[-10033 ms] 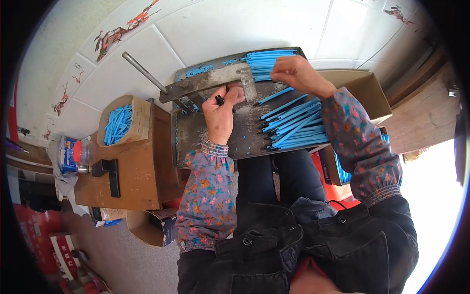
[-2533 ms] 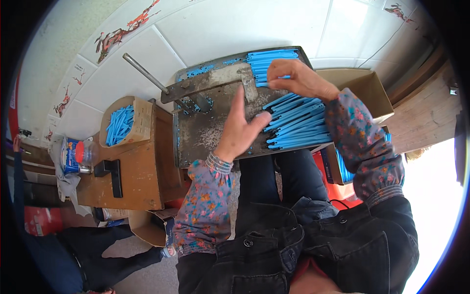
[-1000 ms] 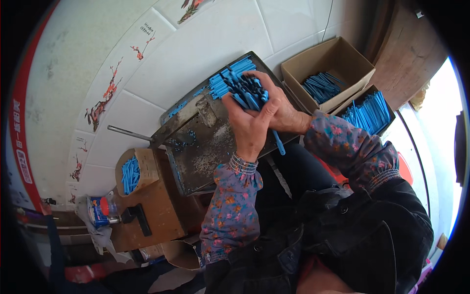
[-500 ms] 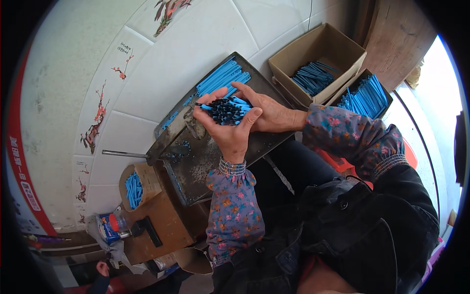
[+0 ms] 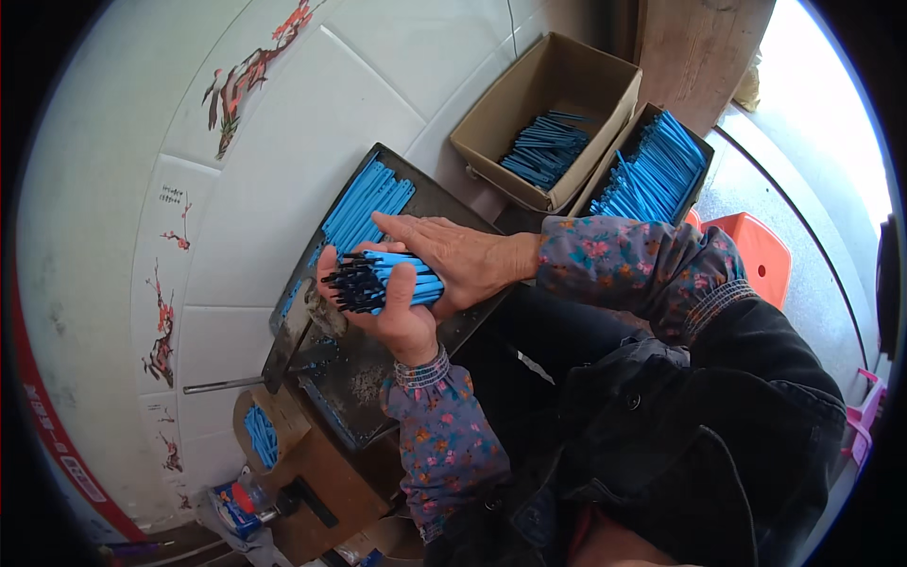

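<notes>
grey floral sleeves [image 5: 444, 454] with elastic cuffs [image 5: 422, 369], black buttoned jacket [image 5: 652, 463], dark trousers [image 5: 557, 321]

White tiled wall [image 5: 269, 227] (blossom branches [image 5: 251, 74] decorate it); red stool [image 5: 763, 253] at right.

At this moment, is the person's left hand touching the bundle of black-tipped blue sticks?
Touching. The head view shows the left hand cupped around the bundle of black-tipped blue sticks, its thumb lying against them.
</notes>
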The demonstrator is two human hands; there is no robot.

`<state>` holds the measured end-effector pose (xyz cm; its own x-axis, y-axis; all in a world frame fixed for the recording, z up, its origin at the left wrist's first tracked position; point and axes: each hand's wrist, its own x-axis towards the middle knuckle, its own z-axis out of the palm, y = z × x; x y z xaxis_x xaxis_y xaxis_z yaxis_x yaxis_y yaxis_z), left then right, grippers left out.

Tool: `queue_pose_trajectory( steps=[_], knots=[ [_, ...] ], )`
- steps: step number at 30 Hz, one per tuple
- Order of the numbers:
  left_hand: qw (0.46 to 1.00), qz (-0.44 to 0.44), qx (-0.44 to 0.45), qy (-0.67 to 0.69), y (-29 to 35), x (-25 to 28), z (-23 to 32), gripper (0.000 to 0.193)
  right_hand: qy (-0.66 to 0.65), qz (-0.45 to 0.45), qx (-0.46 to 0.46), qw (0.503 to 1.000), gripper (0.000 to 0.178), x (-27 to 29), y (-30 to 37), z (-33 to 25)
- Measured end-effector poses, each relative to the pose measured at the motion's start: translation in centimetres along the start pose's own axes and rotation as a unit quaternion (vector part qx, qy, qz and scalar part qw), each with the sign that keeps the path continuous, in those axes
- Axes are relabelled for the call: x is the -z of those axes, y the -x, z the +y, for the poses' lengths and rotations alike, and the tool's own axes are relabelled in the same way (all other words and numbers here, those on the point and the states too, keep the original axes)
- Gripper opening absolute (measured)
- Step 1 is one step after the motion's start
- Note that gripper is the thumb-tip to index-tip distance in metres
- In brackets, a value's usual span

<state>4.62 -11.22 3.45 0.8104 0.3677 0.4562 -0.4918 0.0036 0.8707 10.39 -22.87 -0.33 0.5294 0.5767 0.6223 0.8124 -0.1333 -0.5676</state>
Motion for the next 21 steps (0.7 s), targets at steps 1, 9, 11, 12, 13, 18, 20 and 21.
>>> queue_pose_trajectory(
  steps=[1, 9, 11, 12, 13, 18, 20, 21],
  knots=[
    [0.998, -0.012, 0.027, 0.050, -0.2, -0.5, 0.3, 0.091, 0.004, 0.001, -0.005, 1.000, 0.103, 1.1, -0.2, -0.5],
    [0.949, -0.173, -0.229, -0.132, 2.7, -3.7, 2.4, 0.079, -0.204, 0.144, -0.202, 0.947, 0.074, 9.9, 1.1, 4.9],
    [0.891, -0.448, -0.029, -0.070, 6.2, -0.4, 3.1, 0.055, -0.128, 0.108, -0.326, 0.931, 0.072, 15.2, 1.7, 10.1],
    [0.883, -0.439, 0.120, -0.112, 8.5, 0.7, 2.4, 0.042, -0.093, 0.055, -0.375, 0.921, 0.070, 16.6, 2.1, 13.5],
    [0.856, -0.417, 0.267, -0.148, 11.0, 1.7, 0.7, 0.029, -0.056, -0.001, -0.420, 0.906, 0.069, 17.0, 2.6, 17.2],
    [0.896, -0.169, 0.327, -0.250, 17.4, 6.6, -10.2, 0.027, 0.209, -0.361, -0.533, 0.736, 0.053, 9.8, 4.8, 30.4],
    [0.885, -0.121, 0.287, -0.346, 20.3, 8.5, -12.2, 0.029, 0.247, -0.440, -0.496, 0.707, 0.052, 3.9, 4.7, 34.3],
    [0.854, -0.147, 0.155, -0.475, 22.1, 9.5, -13.2, 0.032, 0.244, -0.402, -0.509, 0.721, 0.053, 0.1, 6.8, 38.3]
  ],
)
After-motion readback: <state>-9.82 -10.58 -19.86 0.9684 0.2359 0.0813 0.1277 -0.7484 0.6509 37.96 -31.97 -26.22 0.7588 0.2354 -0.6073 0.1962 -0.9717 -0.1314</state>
